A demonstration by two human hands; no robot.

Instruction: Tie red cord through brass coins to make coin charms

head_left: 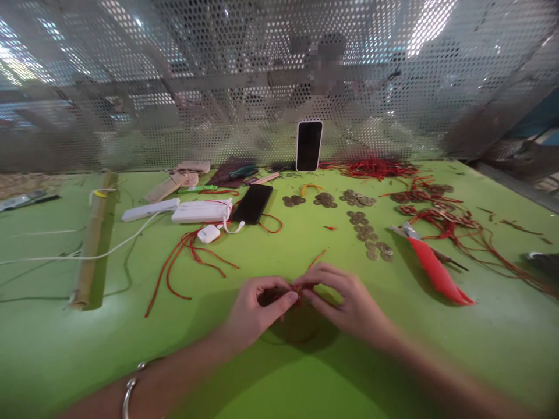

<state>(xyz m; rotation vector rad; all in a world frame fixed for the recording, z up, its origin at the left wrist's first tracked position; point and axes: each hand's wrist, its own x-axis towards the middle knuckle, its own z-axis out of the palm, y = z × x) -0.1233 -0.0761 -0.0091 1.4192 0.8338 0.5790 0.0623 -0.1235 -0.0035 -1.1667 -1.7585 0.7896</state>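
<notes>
Close in front of me, a red cord (299,291) is pinched between both hands, its loose end trailing onto the green table. My left hand (262,302) grips it with thumb and forefinger, and my right hand (334,291) pinches it from the other side, so the fingertips nearly meet. Fingers and shadow hide most of the piece being worked. Beyond my hands lie small piles of round metal coins with holes (367,235). More red cords (192,244) are spread to the left.
A phone (309,145) stands upright against the perforated metal screen (244,116); another phone (254,203) lies flat near a white power bank (201,211). At left is a bamboo tube (91,250). Red-handled scissors or a similar tool (437,270) and tangled red cords (449,218) lie right.
</notes>
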